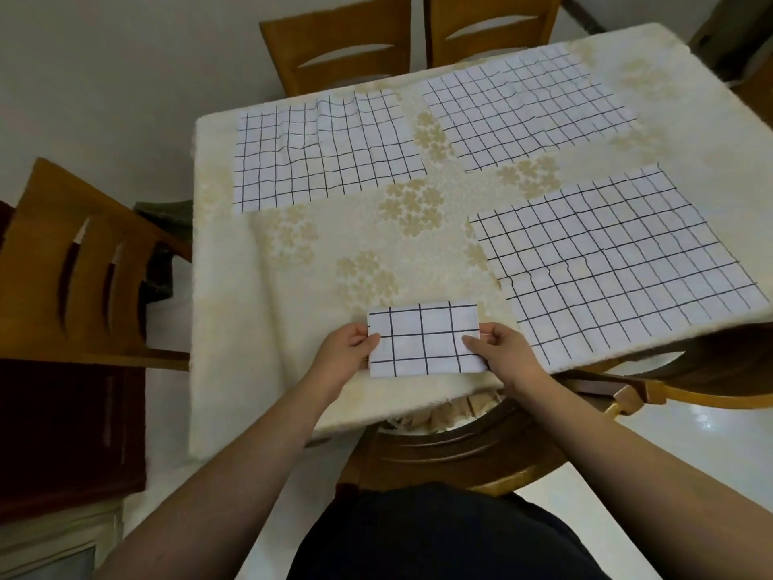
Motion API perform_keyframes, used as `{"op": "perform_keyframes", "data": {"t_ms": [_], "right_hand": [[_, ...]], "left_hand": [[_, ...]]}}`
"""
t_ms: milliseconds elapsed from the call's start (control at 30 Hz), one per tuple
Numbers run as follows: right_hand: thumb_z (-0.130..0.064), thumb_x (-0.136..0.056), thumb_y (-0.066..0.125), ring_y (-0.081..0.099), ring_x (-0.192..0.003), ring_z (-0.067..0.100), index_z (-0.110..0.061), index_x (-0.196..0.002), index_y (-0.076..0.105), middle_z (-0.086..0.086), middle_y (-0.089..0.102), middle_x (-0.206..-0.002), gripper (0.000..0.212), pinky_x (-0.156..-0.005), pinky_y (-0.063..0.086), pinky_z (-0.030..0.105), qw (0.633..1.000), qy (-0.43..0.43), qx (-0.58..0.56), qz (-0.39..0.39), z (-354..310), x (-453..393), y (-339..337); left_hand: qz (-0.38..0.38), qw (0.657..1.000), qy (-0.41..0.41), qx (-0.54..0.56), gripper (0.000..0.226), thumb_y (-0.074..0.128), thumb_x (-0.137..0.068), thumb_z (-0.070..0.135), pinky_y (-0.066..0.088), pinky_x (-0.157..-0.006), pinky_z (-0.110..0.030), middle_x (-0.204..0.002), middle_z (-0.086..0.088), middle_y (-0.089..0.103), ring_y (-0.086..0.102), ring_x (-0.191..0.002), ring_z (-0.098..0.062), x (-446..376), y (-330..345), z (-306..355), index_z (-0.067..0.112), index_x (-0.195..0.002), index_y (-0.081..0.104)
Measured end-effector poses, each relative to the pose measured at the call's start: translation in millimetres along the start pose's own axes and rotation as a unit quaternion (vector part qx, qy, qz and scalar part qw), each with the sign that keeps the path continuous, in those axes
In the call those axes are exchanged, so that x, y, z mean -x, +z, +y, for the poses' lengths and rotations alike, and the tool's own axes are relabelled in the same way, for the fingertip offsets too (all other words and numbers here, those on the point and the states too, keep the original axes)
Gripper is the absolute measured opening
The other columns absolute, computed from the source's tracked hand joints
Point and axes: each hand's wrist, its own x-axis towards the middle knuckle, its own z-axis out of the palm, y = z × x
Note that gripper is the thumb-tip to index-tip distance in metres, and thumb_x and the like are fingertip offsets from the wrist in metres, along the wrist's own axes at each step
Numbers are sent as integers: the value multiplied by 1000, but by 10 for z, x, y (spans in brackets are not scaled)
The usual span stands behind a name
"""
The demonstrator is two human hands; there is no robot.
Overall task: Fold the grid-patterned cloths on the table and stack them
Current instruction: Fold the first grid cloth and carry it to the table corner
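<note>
Folded grid cloth [424, 340], a small white rectangle with dark lines, at the table's near edge; left hand [347, 349] and right hand [497, 349] pinch its short sides. Three unfolded grid cloths [322, 150] lie flat, slightly rippled, on the plush cream floral tablecloth [293, 295]; curved wooden chairs [347, 48] surround it.

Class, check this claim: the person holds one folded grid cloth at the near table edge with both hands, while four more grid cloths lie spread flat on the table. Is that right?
Not quite. The head view shows three flat cloths, not four: far left, far right and near right. The rest holds: left hand and right hand hold the folded cloth at the table's near edge.
</note>
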Motion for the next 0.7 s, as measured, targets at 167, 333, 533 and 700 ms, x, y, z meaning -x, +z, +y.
{"op": "perform_keyframes", "data": {"t_ms": [167, 333, 533, 700], "right_hand": [[-19, -90, 66, 70, -87, 18, -12, -108, 63, 7, 72, -98, 19, -69, 56, 22, 998, -19, -18, 50, -42, 313, -26], [-13, -92, 62, 66, -79, 13, -9, -108, 60, 1, 68, -89, 17, -62, 52, 15, 985, -17, -118, 127, -11, 593, -144], [-26, -88, 65, 63, -91, 17, -16, -114, 61, -1, 64, -96, 28, -84, 55, 38, 963, -17, -138, 232, 89, 852, -382], [-31, -81, 66, 66, -95, 24, -20, -110, 65, 8, 66, -99, 31, -85, 57, 43, 938, -33, -191, 289, 323, 1208, -692]], "left_hand": [[-34, 999, 23, 6, 7, 58, -95, 9, 56, -73, -29, -95, -9, 72, 68, -83, -19, 43, 70, 170, 8, -98, 64], [-83, 995, 46, -18, 9, 58, -95, 9, 52, -58, -18, -91, -5, 71, 67, -72, -10, 72, 273, 352, 7, -103, 63], [-126, 988, 73, -45, 7, 60, -94, 8, 51, -56, -17, -83, -1, 67, 64, -64, -4, 151, 649, 514, 14, -91, 61], [-203, 969, 87, -109, 19, 61, -95, 18, 53, -70, -29, -100, -8, 68, 66, -80, -17, 245, 1099, 585, 8, -111, 58]]}}
